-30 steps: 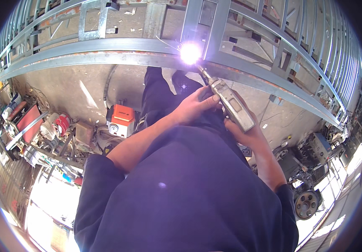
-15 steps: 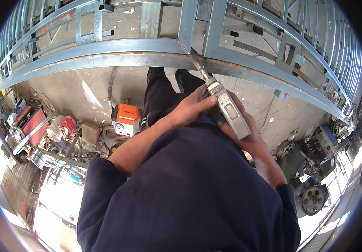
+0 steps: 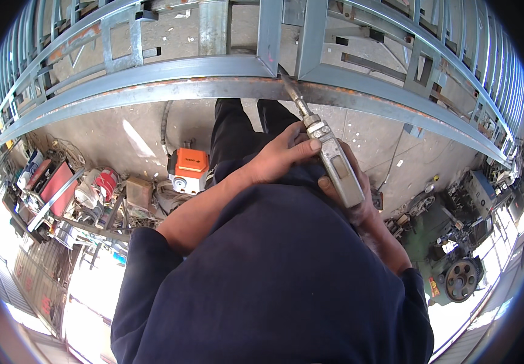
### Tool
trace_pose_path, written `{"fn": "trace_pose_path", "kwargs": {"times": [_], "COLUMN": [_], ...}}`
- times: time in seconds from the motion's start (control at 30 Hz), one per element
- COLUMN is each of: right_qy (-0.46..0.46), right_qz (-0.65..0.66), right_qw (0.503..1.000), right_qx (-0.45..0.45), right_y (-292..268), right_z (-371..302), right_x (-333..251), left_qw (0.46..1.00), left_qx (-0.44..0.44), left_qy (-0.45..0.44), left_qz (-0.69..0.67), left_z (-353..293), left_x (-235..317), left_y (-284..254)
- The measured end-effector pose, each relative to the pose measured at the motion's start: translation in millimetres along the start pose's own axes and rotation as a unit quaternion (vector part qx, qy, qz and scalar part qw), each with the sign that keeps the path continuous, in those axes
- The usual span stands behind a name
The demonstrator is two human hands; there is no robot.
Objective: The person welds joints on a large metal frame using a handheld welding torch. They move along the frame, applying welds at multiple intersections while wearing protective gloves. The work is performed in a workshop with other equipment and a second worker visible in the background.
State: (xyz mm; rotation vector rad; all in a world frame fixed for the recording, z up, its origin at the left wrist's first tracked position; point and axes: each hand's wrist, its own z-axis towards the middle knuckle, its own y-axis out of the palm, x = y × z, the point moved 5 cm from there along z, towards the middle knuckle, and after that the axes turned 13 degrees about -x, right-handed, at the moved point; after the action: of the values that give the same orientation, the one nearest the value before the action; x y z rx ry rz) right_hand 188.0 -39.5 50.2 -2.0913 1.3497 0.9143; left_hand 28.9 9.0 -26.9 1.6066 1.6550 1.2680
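A grey welding gun (image 3: 340, 167) with a boxy metal body and a narrow nozzle slants up and to the left in front of me. My left hand (image 3: 284, 153) is closed round its front part, the thumb lying on the body. My right hand (image 3: 359, 189) wraps its rear half from the right, most fingers hidden behind it. The nozzle (image 3: 292, 90) ends by the mitred corner of a steel frame (image 3: 269, 59), beside the gap between two upright tubes. Whether the tip touches metal I cannot tell.
A rusty-edged steel beam (image 3: 171, 91) crosses in front of my legs. An orange and white machine (image 3: 189, 171) stands on the floor to the left. Piled gear, including a red board (image 3: 58, 189), lies farther left. Machinery with a round wheel (image 3: 461, 280) is at right.
The gun's rear has shifted slightly right and toward me, both hands still holding it. The small bright point at the nozzle tip is gone. The whole view has tilted a little.
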Motion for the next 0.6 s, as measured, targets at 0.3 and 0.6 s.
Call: {"fn": "trace_pose_path", "kwargs": {"times": [0.3,0.6], "right_qy": [-0.049,-0.067], "right_qz": [-0.014,-0.034], "right_qw": [0.999,0.997], "right_qx": [0.016,0.026], "right_y": [3.4,3.8], "right_z": [11.0,20.8], "right_x": [-12.2,-18.3], "left_qw": [0.999,0.998], "left_qx": [0.019,0.041], "left_qy": [0.017,0.041], "left_qz": [-0.033,-0.038], "left_z": [-5.8,-6.3], "left_x": [6.9,6.4], "left_y": [-2.1,-6.7]}}
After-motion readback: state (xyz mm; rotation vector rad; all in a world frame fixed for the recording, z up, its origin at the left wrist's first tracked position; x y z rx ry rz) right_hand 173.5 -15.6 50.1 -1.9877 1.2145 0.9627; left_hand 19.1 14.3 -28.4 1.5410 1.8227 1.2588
